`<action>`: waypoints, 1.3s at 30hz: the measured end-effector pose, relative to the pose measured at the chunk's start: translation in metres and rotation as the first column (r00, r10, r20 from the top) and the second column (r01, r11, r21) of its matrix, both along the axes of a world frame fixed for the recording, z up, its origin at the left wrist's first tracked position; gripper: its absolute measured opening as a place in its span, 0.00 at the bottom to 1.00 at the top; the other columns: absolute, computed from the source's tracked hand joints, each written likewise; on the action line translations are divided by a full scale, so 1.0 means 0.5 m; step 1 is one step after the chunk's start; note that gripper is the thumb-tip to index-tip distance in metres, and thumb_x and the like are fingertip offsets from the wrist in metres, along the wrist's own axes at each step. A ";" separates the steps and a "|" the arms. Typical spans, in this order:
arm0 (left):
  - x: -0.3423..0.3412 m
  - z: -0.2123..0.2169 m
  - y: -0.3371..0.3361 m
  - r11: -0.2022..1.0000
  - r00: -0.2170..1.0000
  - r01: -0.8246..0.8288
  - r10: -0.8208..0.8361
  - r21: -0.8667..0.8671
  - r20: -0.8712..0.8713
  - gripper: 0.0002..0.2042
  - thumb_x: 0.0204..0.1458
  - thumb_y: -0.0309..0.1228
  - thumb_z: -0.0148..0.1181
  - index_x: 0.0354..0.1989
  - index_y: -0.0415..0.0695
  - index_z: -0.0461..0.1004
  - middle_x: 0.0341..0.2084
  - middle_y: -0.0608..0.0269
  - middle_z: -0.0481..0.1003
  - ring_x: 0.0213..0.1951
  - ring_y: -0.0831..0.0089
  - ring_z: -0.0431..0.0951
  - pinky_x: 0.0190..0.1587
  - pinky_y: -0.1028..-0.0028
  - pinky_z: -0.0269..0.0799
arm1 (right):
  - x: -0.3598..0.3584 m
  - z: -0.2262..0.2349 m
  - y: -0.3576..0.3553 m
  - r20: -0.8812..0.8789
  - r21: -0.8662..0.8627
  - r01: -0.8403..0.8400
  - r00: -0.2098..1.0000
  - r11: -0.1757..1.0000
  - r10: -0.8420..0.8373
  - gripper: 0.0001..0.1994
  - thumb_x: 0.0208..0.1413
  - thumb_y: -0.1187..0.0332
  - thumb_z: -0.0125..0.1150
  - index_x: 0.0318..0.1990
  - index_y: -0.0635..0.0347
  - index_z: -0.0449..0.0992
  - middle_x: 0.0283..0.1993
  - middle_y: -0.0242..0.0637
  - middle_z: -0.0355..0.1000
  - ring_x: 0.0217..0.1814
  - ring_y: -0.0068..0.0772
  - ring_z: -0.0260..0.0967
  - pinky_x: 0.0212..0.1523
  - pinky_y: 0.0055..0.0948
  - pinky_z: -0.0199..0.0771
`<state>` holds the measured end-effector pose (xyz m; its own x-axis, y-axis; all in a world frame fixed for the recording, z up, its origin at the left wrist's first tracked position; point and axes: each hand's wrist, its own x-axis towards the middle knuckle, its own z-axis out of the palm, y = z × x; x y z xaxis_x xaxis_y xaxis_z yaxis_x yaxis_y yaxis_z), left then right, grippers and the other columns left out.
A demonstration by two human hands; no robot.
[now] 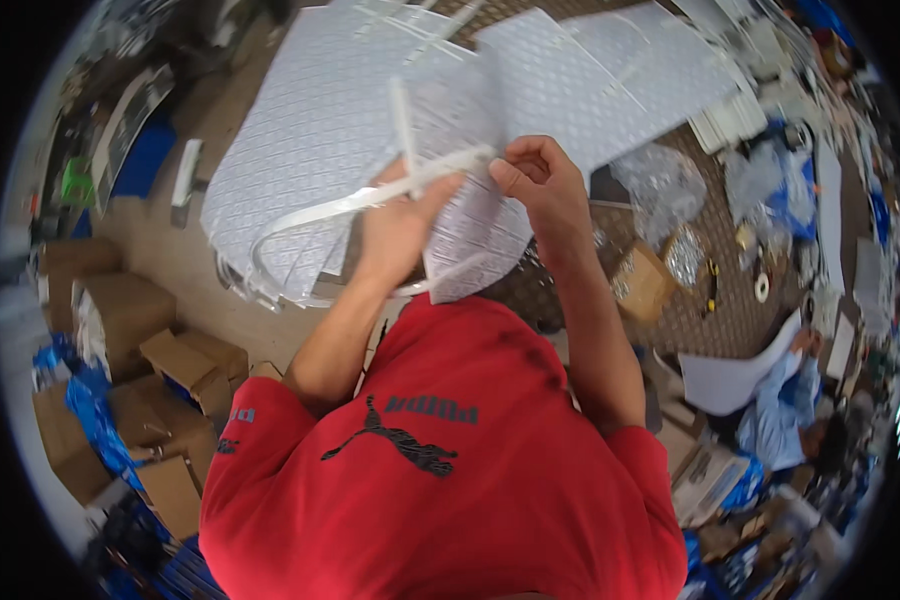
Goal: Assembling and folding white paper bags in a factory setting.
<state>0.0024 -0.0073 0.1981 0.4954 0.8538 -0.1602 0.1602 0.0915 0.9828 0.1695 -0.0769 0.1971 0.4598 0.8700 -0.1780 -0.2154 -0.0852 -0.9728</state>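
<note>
I stand over a work area in a red shirt, both arms raised in front of me. My left hand grips a curved white plastic frame whose strip bends in a loop out to the left. My right hand pinches the edge of a white textured sheet that sits against that frame. The sheet curls between my two hands. A straight white strip sticks up from the frame just above my left hand.
Large white textured sheets lie spread ahead on a brown patterned mat. Cardboard boxes stand at the left. A small box, crumpled clear plastic and a tape roll lie right. A person in blue crouches lower right.
</note>
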 end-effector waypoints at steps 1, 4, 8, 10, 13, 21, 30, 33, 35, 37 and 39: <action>-0.002 -0.009 0.000 0.996 0.995 -0.090 0.091 -0.024 0.049 0.13 0.55 0.28 0.67 0.46 0.36 0.78 0.37 0.62 0.80 0.40 0.77 0.75 0.45 0.75 0.72 | 0.008 -0.009 -0.032 0.004 -0.018 0.026 1.000 0.999 -0.026 0.10 0.56 0.76 0.65 0.43 0.63 0.73 0.36 0.28 0.72 0.39 0.18 0.68 0.42 0.20 0.69; -0.016 -0.042 0.025 0.964 0.958 -0.239 0.253 -0.113 0.135 0.17 0.54 0.27 0.68 0.49 0.34 0.75 0.39 0.60 0.79 0.41 0.74 0.75 0.46 0.74 0.71 | 0.038 -0.080 -0.151 0.180 -0.172 0.174 0.973 0.970 -0.142 0.06 0.58 0.75 0.62 0.41 0.64 0.74 0.33 0.29 0.72 0.35 0.18 0.68 0.38 0.21 0.70; -0.041 -0.060 0.048 0.916 0.897 -0.312 0.372 -0.253 0.239 0.21 0.54 0.25 0.67 0.55 0.32 0.70 0.45 0.57 0.76 0.45 0.72 0.75 0.50 0.73 0.70 | 0.065 -0.318 -0.327 0.490 -0.423 0.333 0.867 0.843 -0.097 0.06 0.56 0.72 0.63 0.40 0.63 0.77 0.32 0.37 0.75 0.32 0.33 0.73 0.38 0.31 0.73; -0.039 -0.064 0.046 0.907 0.881 -0.309 0.386 -0.288 0.273 0.23 0.54 0.25 0.67 0.56 0.32 0.68 0.46 0.56 0.76 0.46 0.72 0.74 0.51 0.73 0.70 | 0.054 -0.378 -0.353 0.649 -0.482 0.441 0.760 0.757 -0.030 0.07 0.55 0.71 0.64 0.40 0.63 0.77 0.33 0.40 0.75 0.34 0.40 0.74 0.39 0.36 0.74; -0.030 -0.062 0.033 0.924 0.895 -0.302 0.359 -0.236 0.263 0.24 0.55 0.24 0.66 0.58 0.32 0.66 0.49 0.54 0.74 0.49 0.70 0.73 0.53 0.73 0.69 | 0.050 -0.424 -0.349 0.801 -0.397 0.550 0.598 0.735 -0.015 0.09 0.54 0.68 0.65 0.39 0.61 0.77 0.35 0.45 0.74 0.39 0.51 0.73 0.41 0.45 0.73; -0.024 -0.032 0.004 0.936 0.903 -0.281 0.333 -0.212 0.271 0.23 0.55 0.24 0.66 0.58 0.32 0.67 0.48 0.54 0.74 0.50 0.70 0.74 0.54 0.72 0.69 | 0.067 -0.451 -0.347 0.787 -0.528 0.392 0.559 0.753 0.260 0.08 0.60 0.66 0.56 0.39 0.62 0.73 0.38 0.50 0.72 0.40 0.57 0.73 0.40 0.51 0.73; -0.028 -0.033 0.000 0.952 0.924 -0.270 0.299 -0.146 0.239 0.23 0.54 0.24 0.66 0.58 0.32 0.67 0.49 0.55 0.75 0.49 0.70 0.74 0.54 0.72 0.69 | 0.068 -0.463 -0.342 0.837 -0.479 0.412 0.481 0.775 0.261 0.07 0.61 0.66 0.54 0.37 0.61 0.72 0.34 0.53 0.72 0.41 0.59 0.73 0.40 0.51 0.73; -0.034 -0.040 0.001 0.948 0.920 -0.292 0.315 -0.126 0.235 0.22 0.54 0.26 0.66 0.56 0.33 0.68 0.47 0.56 0.76 0.49 0.72 0.74 0.53 0.72 0.69 | 0.076 -0.450 -0.319 0.795 -0.591 0.416 0.447 0.692 0.410 0.06 0.60 0.69 0.53 0.39 0.60 0.73 0.35 0.53 0.74 0.39 0.61 0.74 0.40 0.52 0.74; -0.028 -0.042 -0.008 0.947 0.923 -0.300 0.319 -0.114 0.215 0.21 0.54 0.26 0.67 0.55 0.33 0.70 0.45 0.57 0.76 0.48 0.72 0.74 0.53 0.72 0.69 | 0.079 -0.464 -0.320 0.789 -0.613 0.443 0.389 0.654 0.476 0.07 0.61 0.68 0.51 0.37 0.60 0.74 0.34 0.51 0.75 0.36 0.57 0.76 0.37 0.49 0.76; -0.026 -0.044 -0.005 0.941 0.922 -0.325 0.337 -0.090 0.192 0.21 0.54 0.27 0.67 0.54 0.34 0.71 0.44 0.58 0.77 0.47 0.73 0.74 0.52 0.72 0.70 | 0.083 -0.475 -0.325 0.777 -0.628 0.468 0.337 0.621 0.531 0.07 0.61 0.69 0.50 0.35 0.59 0.75 0.35 0.49 0.76 0.33 0.52 0.78 0.33 0.44 0.78; -0.026 -0.052 -0.003 0.959 0.935 -0.272 0.284 -0.086 0.213 0.19 0.54 0.28 0.67 0.53 0.34 0.72 0.41 0.59 0.78 0.44 0.75 0.75 0.49 0.74 0.71 | 0.093 -0.467 -0.330 0.784 -0.620 0.434 0.320 0.654 0.531 0.07 0.61 0.69 0.51 0.34 0.59 0.75 0.35 0.48 0.77 0.33 0.51 0.78 0.33 0.43 0.79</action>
